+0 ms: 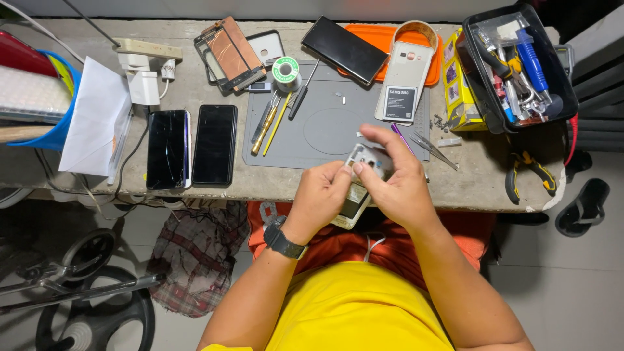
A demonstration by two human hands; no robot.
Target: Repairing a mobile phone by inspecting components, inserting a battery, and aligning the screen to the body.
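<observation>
Both my hands hold a small opened phone (359,188) with a white frame, just over the near edge of the workbench (468,185). My left hand (320,198), with a dark watch on its wrist, grips the phone's left side. My right hand (396,182) wraps over the top and right of it, fingers curled across the frame. A grey work mat (325,127) lies right beyond my hands, with a phone back and battery (404,83) on its far right corner.
Two dark phones (192,147) lie at the left. Screwdrivers and tweezers (273,120), a solder spool (285,70), loose screen parts (231,52), a black phone (344,49) on an orange tray, a black tool tray (520,65), pliers (530,170) and a power strip (146,58) surround the mat.
</observation>
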